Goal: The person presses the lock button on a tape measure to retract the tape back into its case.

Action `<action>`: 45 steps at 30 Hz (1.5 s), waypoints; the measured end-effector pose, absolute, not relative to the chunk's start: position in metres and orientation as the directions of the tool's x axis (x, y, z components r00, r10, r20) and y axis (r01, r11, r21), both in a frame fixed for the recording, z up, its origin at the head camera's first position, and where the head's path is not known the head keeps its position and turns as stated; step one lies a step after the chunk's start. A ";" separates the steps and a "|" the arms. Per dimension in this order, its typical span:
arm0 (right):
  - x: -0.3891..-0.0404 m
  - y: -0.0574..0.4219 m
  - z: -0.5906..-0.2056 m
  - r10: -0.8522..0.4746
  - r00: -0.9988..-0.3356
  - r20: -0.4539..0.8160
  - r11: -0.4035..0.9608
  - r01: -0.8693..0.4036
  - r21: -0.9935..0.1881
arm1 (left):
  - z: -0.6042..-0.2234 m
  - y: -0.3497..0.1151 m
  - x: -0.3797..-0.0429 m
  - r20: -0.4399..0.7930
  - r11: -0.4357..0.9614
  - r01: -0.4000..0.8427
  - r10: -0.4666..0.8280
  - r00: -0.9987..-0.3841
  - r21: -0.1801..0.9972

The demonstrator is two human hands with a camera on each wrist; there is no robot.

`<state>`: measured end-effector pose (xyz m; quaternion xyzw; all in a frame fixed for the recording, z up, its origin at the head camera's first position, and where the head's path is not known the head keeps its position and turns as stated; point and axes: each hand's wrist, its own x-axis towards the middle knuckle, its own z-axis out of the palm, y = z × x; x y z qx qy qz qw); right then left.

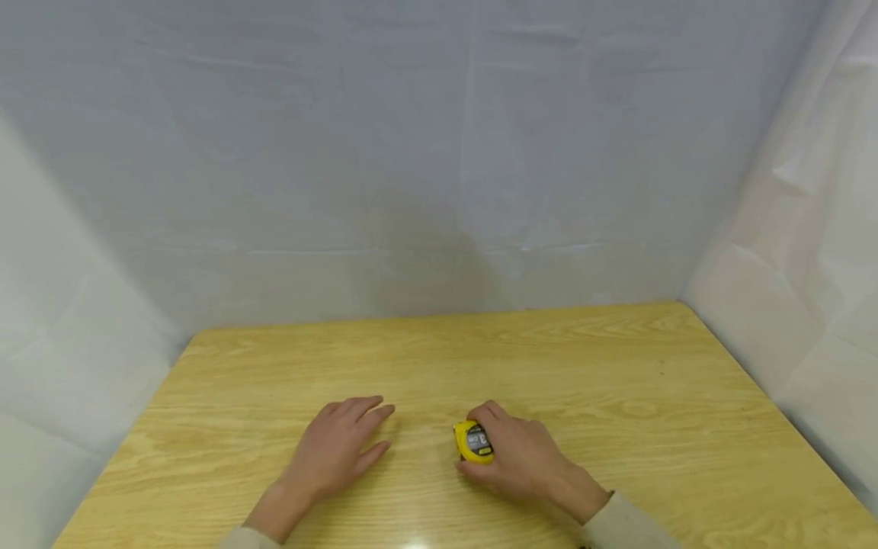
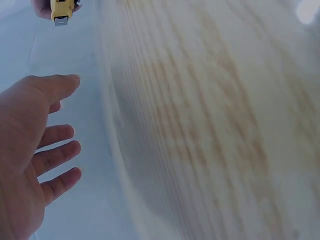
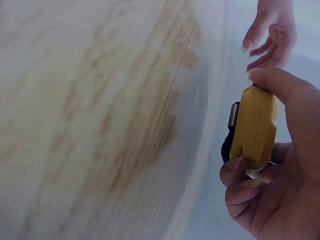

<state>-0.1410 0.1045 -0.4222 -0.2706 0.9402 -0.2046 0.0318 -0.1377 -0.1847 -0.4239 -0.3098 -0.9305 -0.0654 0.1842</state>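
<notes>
A yellow tape measure (image 1: 474,441) with a dark label is gripped in my right hand (image 1: 523,456), over the front middle of the wooden table. The right wrist view shows the thumb on one end of its yellow case (image 3: 256,127) and curled fingers at the other, with a metal clip on its side. My left hand (image 1: 338,446) holds nothing, its fingers relaxed and pointing toward the tape measure, a short gap apart from it. In the left wrist view the metal end hook (image 2: 61,21) of the tape faces the left hand (image 2: 30,145).
The table (image 1: 425,358) has a light wood-grain top. A pale sheet (image 1: 411,152) hangs behind its back edge, and similar sheets stand along the left side (image 1: 62,335) and right side (image 1: 789,290).
</notes>
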 end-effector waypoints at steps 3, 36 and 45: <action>-0.142 0.106 -0.422 -0.522 -0.852 0.045 0.771 -0.494 -0.402 | -0.424 -0.191 -0.137 0.367 0.813 0.583 0.540 -0.757 0.005; -0.166 0.093 -0.426 -0.515 -0.857 0.003 0.820 -0.494 -0.289 | -0.429 -0.217 -0.126 0.306 0.867 0.496 0.483 -0.821 -0.038; -0.173 0.080 -0.420 -0.511 -0.859 -0.032 0.838 -0.489 -0.241 | -0.429 -0.218 -0.124 0.302 0.875 0.483 0.469 -0.830 -0.033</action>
